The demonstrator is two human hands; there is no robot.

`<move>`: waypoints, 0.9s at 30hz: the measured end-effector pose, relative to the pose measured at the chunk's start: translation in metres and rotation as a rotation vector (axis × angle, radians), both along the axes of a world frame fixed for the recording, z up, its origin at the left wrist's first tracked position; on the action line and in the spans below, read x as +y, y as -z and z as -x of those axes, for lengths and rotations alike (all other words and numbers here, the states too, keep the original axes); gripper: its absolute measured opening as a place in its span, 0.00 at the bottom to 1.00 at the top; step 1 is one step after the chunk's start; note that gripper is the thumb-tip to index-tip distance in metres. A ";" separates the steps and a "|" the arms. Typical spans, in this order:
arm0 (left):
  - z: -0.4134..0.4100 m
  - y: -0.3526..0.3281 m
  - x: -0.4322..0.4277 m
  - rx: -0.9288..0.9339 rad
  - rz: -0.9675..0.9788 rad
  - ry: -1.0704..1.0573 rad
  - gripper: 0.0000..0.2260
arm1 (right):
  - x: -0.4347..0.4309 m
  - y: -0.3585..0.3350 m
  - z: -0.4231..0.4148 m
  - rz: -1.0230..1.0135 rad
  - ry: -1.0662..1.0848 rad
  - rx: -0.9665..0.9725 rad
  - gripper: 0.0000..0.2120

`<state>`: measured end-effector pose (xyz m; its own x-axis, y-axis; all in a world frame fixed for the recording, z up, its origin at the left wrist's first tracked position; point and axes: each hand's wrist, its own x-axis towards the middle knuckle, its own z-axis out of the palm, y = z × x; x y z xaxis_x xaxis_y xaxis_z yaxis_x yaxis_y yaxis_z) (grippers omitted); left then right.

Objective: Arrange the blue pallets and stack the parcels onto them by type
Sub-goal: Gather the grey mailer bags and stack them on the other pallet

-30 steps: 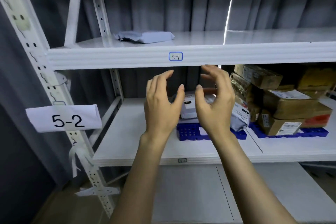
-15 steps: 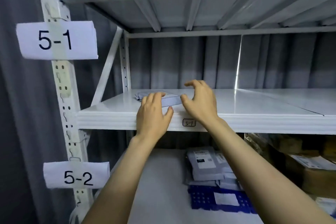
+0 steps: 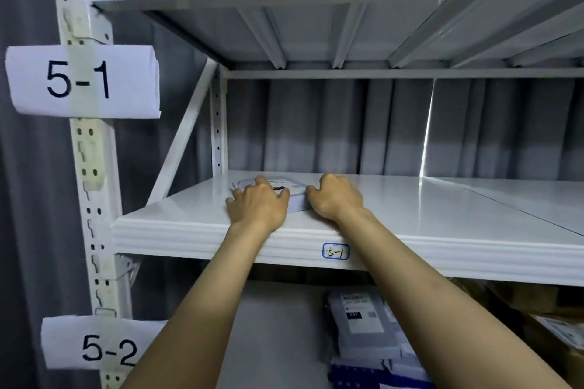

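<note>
A flat grey parcel bag [image 3: 295, 196] with a white label lies on the shelf marked 5-1 [image 3: 442, 218], near its front left. My left hand [image 3: 257, 204] lies on top of the bag, fingers curled over its left part. My right hand [image 3: 336, 197] presses against the bag's right edge, fingers bent. Whether the bag is lifted off the shelf cannot be told. On the shelf below, several grey parcel bags [image 3: 363, 325] are stacked on a blue pallet [image 3: 357, 377], partly hidden behind my right forearm.
Brown cardboard parcels [image 3: 543, 322] sit at the lower right on the 5-2 shelf. White rack uprights [image 3: 91, 186] carry paper tags 5-1 and 5-2 at the left. A grey curtain hangs behind the rack. Another shelf board runs close overhead.
My view has risen from the 5-2 shelf to the 5-1 shelf. Both hands moved up from the pallet stack and reached onto the upper shelf, closing around the flat grey bag.
</note>
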<state>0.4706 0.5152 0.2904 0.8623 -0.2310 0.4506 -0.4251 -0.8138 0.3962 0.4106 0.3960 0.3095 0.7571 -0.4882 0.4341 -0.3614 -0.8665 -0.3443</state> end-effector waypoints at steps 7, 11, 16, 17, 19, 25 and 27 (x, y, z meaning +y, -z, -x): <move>-0.003 0.003 0.003 -0.020 0.024 0.066 0.21 | -0.006 0.002 -0.013 -0.096 -0.034 -0.057 0.19; -0.005 0.003 0.007 -0.018 0.066 0.134 0.19 | -0.016 0.003 -0.014 -0.173 -0.030 -0.120 0.15; -0.004 0.003 0.013 0.017 0.183 0.252 0.16 | -0.019 0.001 -0.015 -0.421 -0.081 -0.239 0.17; -0.003 0.003 0.013 0.027 0.212 0.276 0.15 | -0.019 0.001 -0.015 -0.454 -0.091 -0.255 0.18; -0.004 0.004 0.015 0.050 0.272 0.306 0.15 | -0.019 0.001 -0.013 -0.503 -0.116 -0.284 0.19; -0.004 0.005 0.016 0.069 0.553 0.393 0.22 | -0.011 -0.005 -0.005 -0.739 -0.337 -0.470 0.06; -0.001 0.005 0.016 0.041 0.628 0.410 0.23 | -0.008 -0.007 -0.001 -0.797 -0.367 -0.541 0.06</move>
<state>0.4715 0.5316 0.2854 0.7812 -0.2471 0.5734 -0.6207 -0.2088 0.7557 0.4118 0.3876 0.3162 0.7168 -0.5622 0.4124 0.2537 -0.3406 -0.9053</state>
